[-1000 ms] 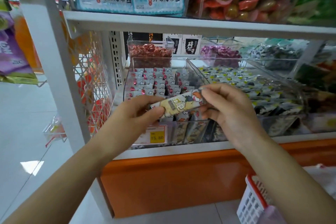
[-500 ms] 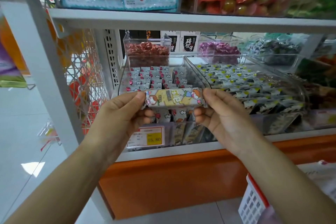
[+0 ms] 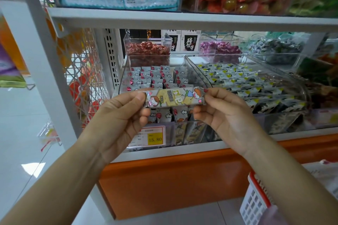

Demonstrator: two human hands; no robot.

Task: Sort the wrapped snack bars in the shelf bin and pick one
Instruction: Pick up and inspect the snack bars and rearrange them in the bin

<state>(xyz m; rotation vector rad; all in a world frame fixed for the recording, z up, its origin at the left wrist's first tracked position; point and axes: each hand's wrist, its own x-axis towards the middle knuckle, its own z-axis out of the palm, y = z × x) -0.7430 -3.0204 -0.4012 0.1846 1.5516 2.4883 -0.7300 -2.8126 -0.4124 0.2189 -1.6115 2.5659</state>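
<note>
1 head-worn wide-angle camera looks forward and slightly down from close in front of the shelf (image 3: 182,19), with both forearms reaching up from the lower frame edge.

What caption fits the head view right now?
The left hand and right hand pinch opposite ends of a cartoon-printed snack bar before the clear shelf bin.
</note>
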